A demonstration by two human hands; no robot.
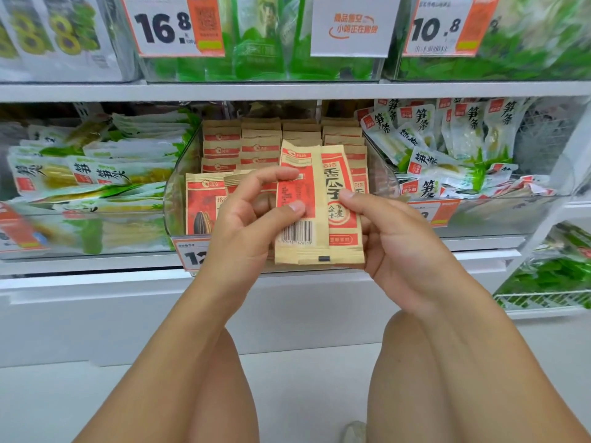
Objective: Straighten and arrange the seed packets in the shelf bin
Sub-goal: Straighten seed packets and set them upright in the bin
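Note:
A clear plastic shelf bin point(175, 187) holds rows of tan-and-red seed packets point(260, 145) standing upright. In front of the bin, both hands hold a small stack of these packets point(319, 199), upright and slightly fanned, one showing its barcode side and one its front. My left hand point(252, 225) pinches the stack's left side with thumb and fingers. My right hand point(396, 247) grips the right edge, thumb on the front. Another packet point(200, 206) stands at the bin's front left.
Bins of green-and-white bamboo-shoot snack bags sit to the left point(96, 174) and right point(447, 148). Orange price tags point(174, 25) hang on the upper shelf. A wire basket point(543, 298) stands at the lower right. My bare knees are below.

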